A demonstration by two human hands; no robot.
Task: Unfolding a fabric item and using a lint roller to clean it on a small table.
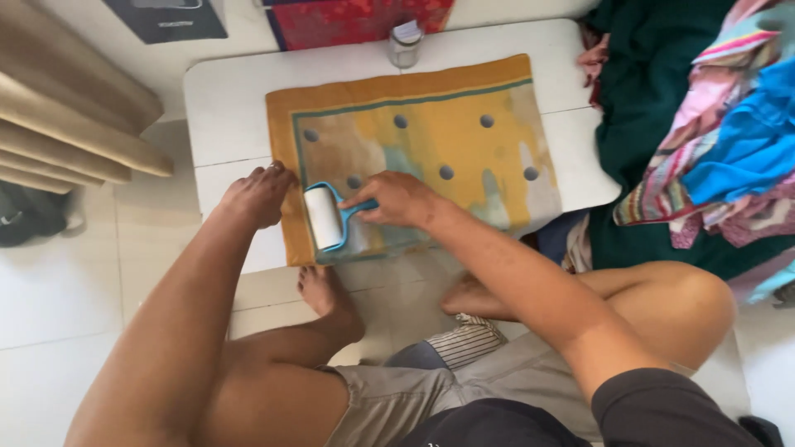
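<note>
A mustard-yellow cloth point(447, 141) with a teal border line and grey dots lies flat on a low white table point(232, 99). My right hand point(397, 199) grips the blue handle of a lint roller point(325, 217), whose white roll rests on the cloth's near left corner. My left hand point(258, 193) presses down on the cloth's left edge, fingers bent, just left of the roller.
A small clear jar point(405, 43) with a white lid stands at the table's far edge. A heap of colourful clothes point(729, 141) lies to the right on dark green fabric. My bare legs and feet rest on the white tiled floor point(58, 290) under the table.
</note>
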